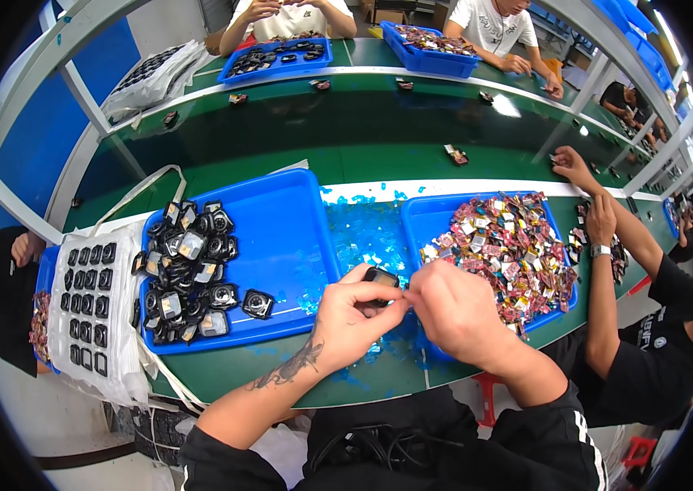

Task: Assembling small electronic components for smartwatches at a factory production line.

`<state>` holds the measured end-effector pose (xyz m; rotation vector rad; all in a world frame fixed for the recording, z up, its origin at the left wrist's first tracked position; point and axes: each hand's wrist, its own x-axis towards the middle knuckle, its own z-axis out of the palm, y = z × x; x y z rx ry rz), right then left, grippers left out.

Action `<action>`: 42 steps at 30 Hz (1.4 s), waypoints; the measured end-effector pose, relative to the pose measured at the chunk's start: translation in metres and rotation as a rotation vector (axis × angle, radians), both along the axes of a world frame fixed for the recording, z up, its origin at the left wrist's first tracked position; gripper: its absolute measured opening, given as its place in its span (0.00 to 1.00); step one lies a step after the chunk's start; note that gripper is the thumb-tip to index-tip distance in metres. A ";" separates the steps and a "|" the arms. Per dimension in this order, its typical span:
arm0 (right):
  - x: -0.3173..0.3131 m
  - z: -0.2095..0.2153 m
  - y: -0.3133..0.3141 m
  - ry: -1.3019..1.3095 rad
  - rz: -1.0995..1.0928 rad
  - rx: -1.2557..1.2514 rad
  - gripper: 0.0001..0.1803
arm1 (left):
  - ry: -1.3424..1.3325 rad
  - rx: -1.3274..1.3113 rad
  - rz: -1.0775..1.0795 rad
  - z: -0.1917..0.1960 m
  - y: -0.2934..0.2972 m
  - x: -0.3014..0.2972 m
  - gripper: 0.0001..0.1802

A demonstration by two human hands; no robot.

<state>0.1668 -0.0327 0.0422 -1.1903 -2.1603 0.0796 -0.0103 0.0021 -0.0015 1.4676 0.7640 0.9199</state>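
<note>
Head view: both hands (402,311) pinched together on a small black part (381,278) over the blue tray (297,245).

Two blue trays (297,213) near, two blue trays (432,59) far; one white bag (92,307) at left; two hands (404,315).

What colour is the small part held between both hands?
Black; the small part sits between the left hand and right hand, head view.
</note>
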 end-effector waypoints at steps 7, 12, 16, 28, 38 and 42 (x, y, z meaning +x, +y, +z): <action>0.010 0.003 0.001 0.142 -0.148 -0.241 0.10 | -0.085 -0.115 0.052 0.002 0.011 -0.004 0.06; 0.007 -0.007 0.001 0.712 0.110 -0.586 0.15 | -0.249 -0.360 -0.175 0.009 0.007 -0.007 0.07; 0.012 -0.014 -0.001 1.030 0.152 -0.606 0.08 | -0.241 -0.369 -0.172 0.011 0.008 -0.007 0.13; -0.019 -0.003 -0.004 0.521 -0.248 -0.254 0.06 | -0.312 -0.185 -0.087 -0.002 -0.002 0.004 0.30; -0.017 -0.001 -0.003 0.446 -0.217 -0.198 0.07 | -0.314 -0.241 -0.208 0.000 -0.002 0.003 0.26; -0.020 0.000 -0.001 0.472 -0.204 -0.177 0.05 | -0.313 -0.214 -0.215 -0.005 -0.001 0.002 0.26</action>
